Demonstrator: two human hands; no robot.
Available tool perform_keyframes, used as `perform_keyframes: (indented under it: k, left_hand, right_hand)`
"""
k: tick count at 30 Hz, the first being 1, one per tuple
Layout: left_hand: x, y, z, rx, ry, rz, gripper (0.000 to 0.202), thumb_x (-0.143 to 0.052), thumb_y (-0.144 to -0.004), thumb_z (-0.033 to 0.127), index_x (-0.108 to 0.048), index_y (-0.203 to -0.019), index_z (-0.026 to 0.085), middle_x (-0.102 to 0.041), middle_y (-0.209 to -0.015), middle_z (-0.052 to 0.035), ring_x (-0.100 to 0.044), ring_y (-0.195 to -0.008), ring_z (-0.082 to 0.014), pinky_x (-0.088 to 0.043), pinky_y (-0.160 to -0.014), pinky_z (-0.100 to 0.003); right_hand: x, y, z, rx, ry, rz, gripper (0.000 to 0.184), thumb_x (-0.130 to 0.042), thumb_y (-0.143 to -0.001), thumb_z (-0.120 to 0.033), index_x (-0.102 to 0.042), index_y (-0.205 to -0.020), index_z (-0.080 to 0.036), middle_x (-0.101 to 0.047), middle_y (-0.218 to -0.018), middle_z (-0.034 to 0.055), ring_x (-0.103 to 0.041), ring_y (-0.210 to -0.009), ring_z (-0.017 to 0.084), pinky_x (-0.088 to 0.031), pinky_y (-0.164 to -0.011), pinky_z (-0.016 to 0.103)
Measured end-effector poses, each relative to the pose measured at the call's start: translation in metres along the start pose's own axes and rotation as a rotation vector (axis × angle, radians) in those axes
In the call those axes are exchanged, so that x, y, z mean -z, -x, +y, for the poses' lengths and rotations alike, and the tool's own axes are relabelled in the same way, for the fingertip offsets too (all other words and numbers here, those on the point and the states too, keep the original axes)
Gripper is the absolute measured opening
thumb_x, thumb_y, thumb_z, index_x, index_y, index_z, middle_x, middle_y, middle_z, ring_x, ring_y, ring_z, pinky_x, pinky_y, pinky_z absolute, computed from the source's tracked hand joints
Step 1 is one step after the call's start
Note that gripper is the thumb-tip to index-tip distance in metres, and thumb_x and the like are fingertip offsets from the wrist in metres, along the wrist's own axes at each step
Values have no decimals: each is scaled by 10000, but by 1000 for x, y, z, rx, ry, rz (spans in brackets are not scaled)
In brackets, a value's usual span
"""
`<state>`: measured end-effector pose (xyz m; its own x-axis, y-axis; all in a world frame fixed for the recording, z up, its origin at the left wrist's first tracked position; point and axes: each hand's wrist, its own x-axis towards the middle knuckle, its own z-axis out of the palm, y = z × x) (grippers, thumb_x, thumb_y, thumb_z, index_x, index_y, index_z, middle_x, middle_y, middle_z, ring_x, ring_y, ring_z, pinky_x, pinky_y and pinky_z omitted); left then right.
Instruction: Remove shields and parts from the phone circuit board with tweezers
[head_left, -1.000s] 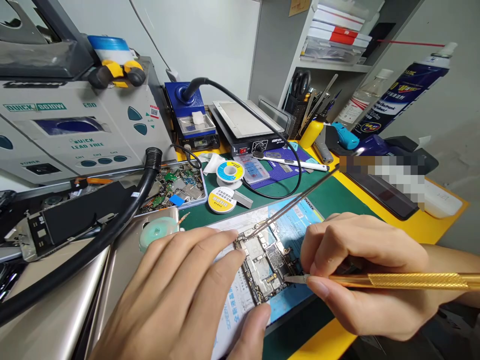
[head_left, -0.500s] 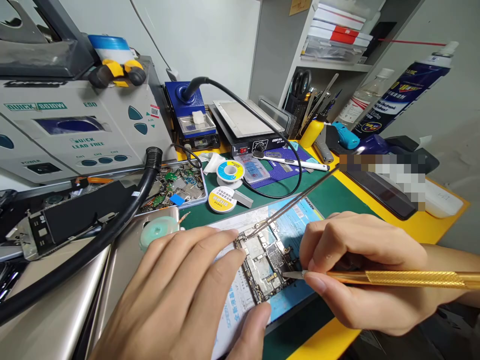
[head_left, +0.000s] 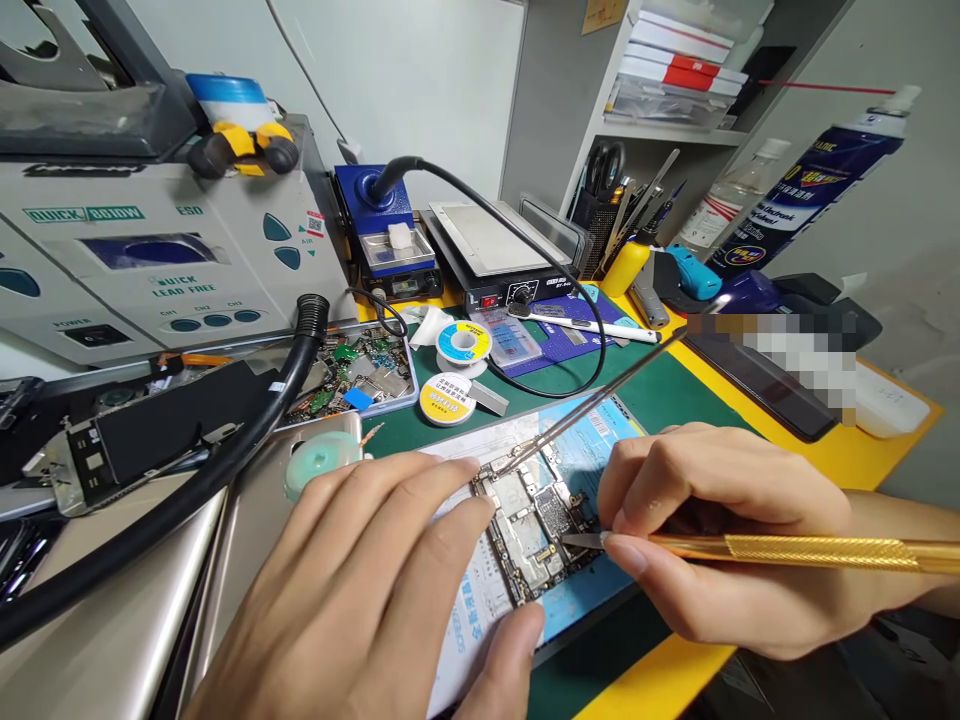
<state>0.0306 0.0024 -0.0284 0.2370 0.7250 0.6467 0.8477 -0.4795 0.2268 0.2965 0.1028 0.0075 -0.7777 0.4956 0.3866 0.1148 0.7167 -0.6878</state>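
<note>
A phone circuit board (head_left: 517, 515) lies on a blue-and-white printed sheet (head_left: 465, 650). My left hand (head_left: 375, 580) steadies it, fingertips at its upper left corner and thumb by the lower edge. In my right hand (head_left: 720, 540) is a gold craft knife (head_left: 817, 550), gripped like a pen. Its blade tip touches the board beside a dark, speckled chip area (head_left: 555, 512). Long metal tweezers (head_left: 600, 395) slant up from the board's top edge, behind my right hand; what supports them I cannot tell.
A hot-air station (head_left: 150, 240) with a black hose (head_left: 255, 430) stands at left. Behind the green mat (head_left: 675, 390) are a soldering-iron stand (head_left: 386, 220) and heating plate (head_left: 502, 240). Solder wire (head_left: 463, 342), a round tin (head_left: 448, 398) and a tray of scrap boards (head_left: 360, 370) sit nearby.
The knife tip and right hand have shifted very slightly on the board. The tweezers' upper end has risen a little and moved right. The left hand keeps its hold; the view has shifted slightly.
</note>
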Motion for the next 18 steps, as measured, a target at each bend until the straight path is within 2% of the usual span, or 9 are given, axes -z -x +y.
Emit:
perform_keyframes:
  k: [6,18]
  left_hand:
    - [0,0,1,11,-9,-5,217,-739,-1063,297,-704,-1256,206,-819,-1290,-78,-749,-1236,-277,-530,-1134,-469]
    - [1,-1,1,-7,-18,2,234,-736,-1055,279,-699,-1271,198,-821,-1300,-75,-745,-1248,-280,-529,-1152,-475]
  right_hand:
    - [-1,-3,0,7,10,41,242,-770,-1072,-115,-589,-994,-255,-687,-794,-65,-614,-631,100,-460,-555,246]
    - [-2,-3,4,18,0,26,227,-777,-1068,-106,-616,-995,-248,-720,-795,-53,-628,-628,103,-485,-570,240]
